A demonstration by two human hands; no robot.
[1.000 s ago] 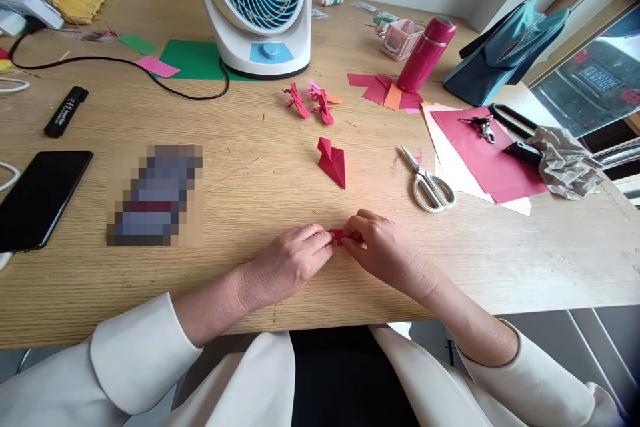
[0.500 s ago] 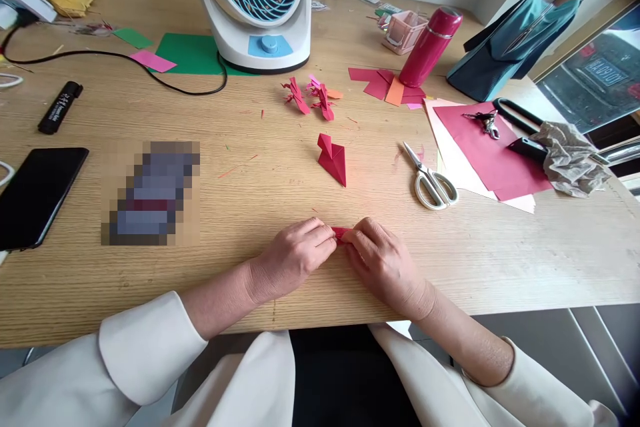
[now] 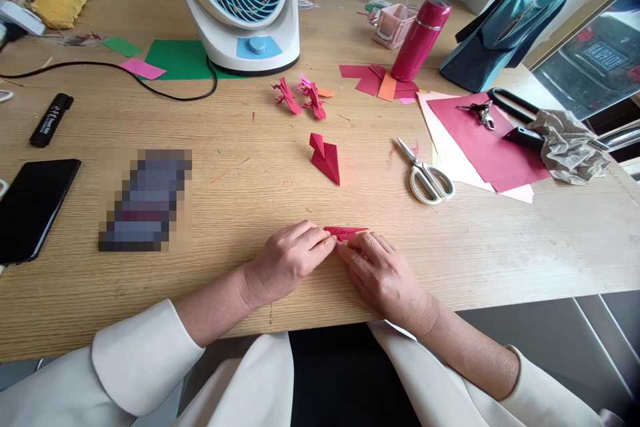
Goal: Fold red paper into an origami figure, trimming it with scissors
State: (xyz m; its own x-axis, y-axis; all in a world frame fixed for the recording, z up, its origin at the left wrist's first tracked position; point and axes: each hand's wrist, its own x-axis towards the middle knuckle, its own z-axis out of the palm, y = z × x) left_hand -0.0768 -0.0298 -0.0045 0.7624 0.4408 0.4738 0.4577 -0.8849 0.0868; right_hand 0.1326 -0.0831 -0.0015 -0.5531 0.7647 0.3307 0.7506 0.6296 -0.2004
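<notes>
A narrow piece of folded red paper [image 3: 346, 232] lies between my two hands near the front edge of the table. My left hand [image 3: 293, 255] pinches its left end with thumb and fingers. At its right part, the curled fingers of my right hand [image 3: 385, 277] press on the lower edge; the fingertips partly hide the paper. Farther away on the wood rests another folded red paper piece [image 3: 325, 159], kite-shaped with a raised flap. Beyond it are small red paper figures [image 3: 314, 101] with thin twisted ends. Silver scissors [image 3: 428, 177] lie to the right, blades pointing away.
A white fan [image 3: 245, 13] stands at the back. Right of it are a pink flask [image 3: 423, 40], a teal bag [image 3: 495, 40] and red paper sheets [image 3: 485, 140]. At left lie a black marker [image 3: 51, 120], a black phone [image 3: 35, 207] and a blurred-out object [image 3: 147, 200].
My right hand's fingers have moved down along the folded red paper, so more of it shows. The view has shifted slightly; the other things lie as before.
</notes>
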